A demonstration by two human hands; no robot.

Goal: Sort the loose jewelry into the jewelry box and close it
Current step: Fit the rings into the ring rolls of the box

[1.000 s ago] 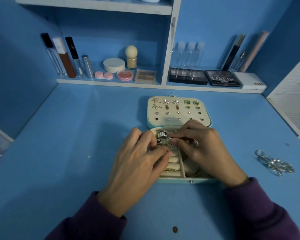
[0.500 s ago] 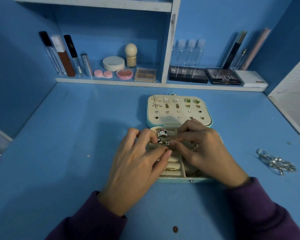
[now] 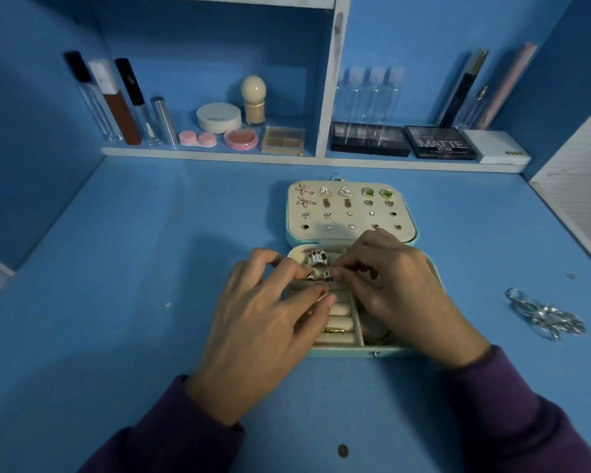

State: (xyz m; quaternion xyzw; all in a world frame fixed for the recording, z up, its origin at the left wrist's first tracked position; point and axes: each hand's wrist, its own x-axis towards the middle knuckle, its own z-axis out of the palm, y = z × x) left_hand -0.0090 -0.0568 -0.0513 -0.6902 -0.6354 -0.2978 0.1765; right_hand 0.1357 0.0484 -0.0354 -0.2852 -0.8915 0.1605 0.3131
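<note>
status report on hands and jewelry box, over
Left hand and right hand both pinching a ring over the ring rolls. Jewelry box open. Silver jewelry loose on desk.

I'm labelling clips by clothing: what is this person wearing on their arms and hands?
Both arms are in dark purple long sleeves, the left sleeve and right sleeve ending at the wrists. The left hand and right hand are bare: no gloves, and no watch or bracelet shows.

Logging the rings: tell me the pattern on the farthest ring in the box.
Far ring: playing-card suits, red and black on white. Head view.
</note>
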